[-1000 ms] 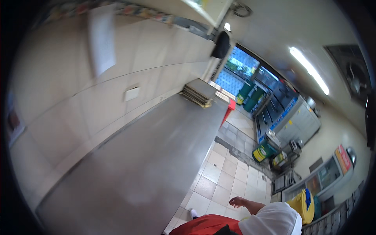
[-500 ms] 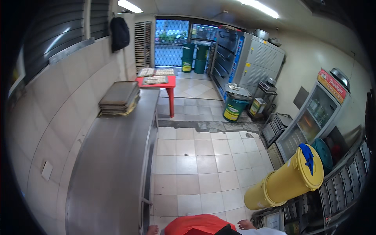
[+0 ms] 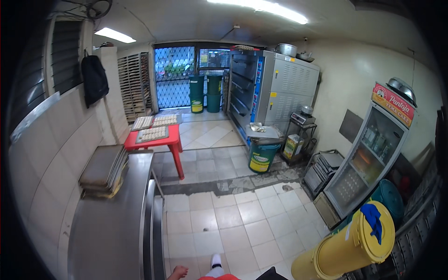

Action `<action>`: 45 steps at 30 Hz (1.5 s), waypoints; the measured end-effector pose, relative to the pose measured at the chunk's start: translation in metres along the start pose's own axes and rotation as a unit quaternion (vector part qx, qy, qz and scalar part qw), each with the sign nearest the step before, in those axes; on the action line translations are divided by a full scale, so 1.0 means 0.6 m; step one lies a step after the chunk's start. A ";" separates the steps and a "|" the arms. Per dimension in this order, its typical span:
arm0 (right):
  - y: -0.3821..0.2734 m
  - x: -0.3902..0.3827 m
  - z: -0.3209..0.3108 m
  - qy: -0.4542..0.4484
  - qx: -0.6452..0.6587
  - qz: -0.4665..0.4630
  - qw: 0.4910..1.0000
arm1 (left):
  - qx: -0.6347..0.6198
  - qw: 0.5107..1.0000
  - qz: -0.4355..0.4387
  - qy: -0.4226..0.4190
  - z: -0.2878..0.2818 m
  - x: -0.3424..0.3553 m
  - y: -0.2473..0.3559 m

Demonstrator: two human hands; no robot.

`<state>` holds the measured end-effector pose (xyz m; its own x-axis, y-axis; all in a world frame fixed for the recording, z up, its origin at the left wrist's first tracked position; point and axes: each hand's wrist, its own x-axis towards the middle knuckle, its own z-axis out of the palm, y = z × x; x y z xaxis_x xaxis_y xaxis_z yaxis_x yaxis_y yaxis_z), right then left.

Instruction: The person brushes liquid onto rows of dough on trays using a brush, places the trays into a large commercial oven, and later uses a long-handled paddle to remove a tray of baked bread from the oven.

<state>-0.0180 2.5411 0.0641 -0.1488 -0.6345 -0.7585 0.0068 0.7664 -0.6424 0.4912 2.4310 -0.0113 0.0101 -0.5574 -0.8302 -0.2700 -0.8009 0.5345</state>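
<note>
My left hand (image 3: pixel 178 272) shows at the lower edge, beside the long stainless steel table (image 3: pixel 107 228). It holds nothing, and its fingers are loosely apart. My right hand is out of view. Ahead on the left, a stack of flat baking trays (image 3: pixel 100 169) lies on the far end of the steel table. Beyond it, a red table (image 3: pixel 175 161) bears trays of pale dough pieces (image 3: pixel 153 134). Below, my white shoe (image 3: pixel 216 260) is on the tiled floor.
Yellow bins (image 3: pixel 343 240) with a blue cloth (image 3: pixel 372 221) stand near right, before a glass-door fridge (image 3: pixel 366 158). Farther off are a green bucket (image 3: pixel 262 158) topped with a tray, a large deck oven (image 3: pixel 289 77) and a tray rack (image 3: pixel 134 84). Broken tiling (image 3: pixel 233 186) crosses the floor.
My view has tilted up and turned, and the red table, bucket and oven look nearer. My right hand has left the view, and a shoe has come into it.
</note>
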 end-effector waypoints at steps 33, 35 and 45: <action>-1.179 1.127 -0.277 0.046 0.102 0.001 0.994 | -0.093 0.980 -0.154 0.089 0.078 0.681 1.112; -1.307 1.185 -0.226 0.026 0.096 -0.039 0.994 | -0.114 0.976 -0.155 0.097 0.094 0.716 1.170; -1.533 1.455 -0.229 -0.011 0.028 0.140 0.990 | -0.076 0.994 -0.075 0.008 0.104 1.118 1.644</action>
<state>-0.2901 1.2963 0.0077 -0.1112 -0.4010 -0.9093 0.0997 0.9059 -0.4117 0.1712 1.2807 -0.0510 0.0548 -0.4312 -0.9006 -0.1149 -0.8987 0.4233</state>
